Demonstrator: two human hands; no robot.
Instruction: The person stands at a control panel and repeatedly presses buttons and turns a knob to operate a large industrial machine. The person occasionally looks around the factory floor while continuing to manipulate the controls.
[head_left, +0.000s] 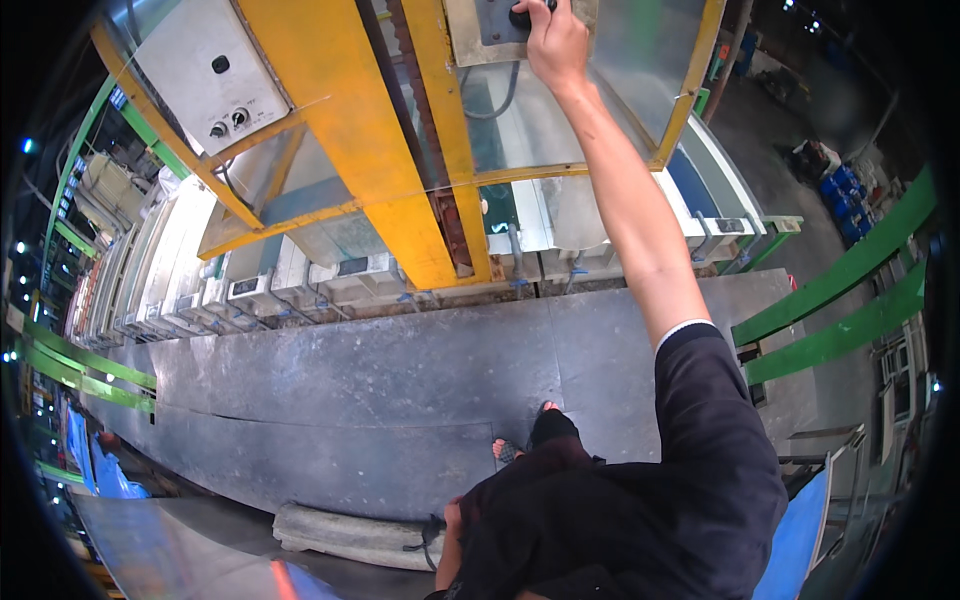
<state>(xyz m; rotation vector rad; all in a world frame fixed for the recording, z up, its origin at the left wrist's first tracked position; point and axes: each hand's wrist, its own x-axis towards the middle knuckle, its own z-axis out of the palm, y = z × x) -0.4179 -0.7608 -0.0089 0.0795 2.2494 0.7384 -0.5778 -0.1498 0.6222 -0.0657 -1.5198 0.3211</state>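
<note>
My right arm stretches far forward to the top of the view. There my right hand is closed round a black knob on a grey control plate. The plate is fixed to a yellow-framed machine; the top edge cuts off part of the plate. Low beside my body, only a part of my left hand or wrist shows, its fingers hidden. Close to it is a small dark, strap-like thing, and I cannot tell whether the hand touches it.
A white switch box hangs on the machine's left. Behind the frame runs a row of pale tanks with pipes. I stand on a grey metal walkway with green rails. A long grey roll lies behind my feet.
</note>
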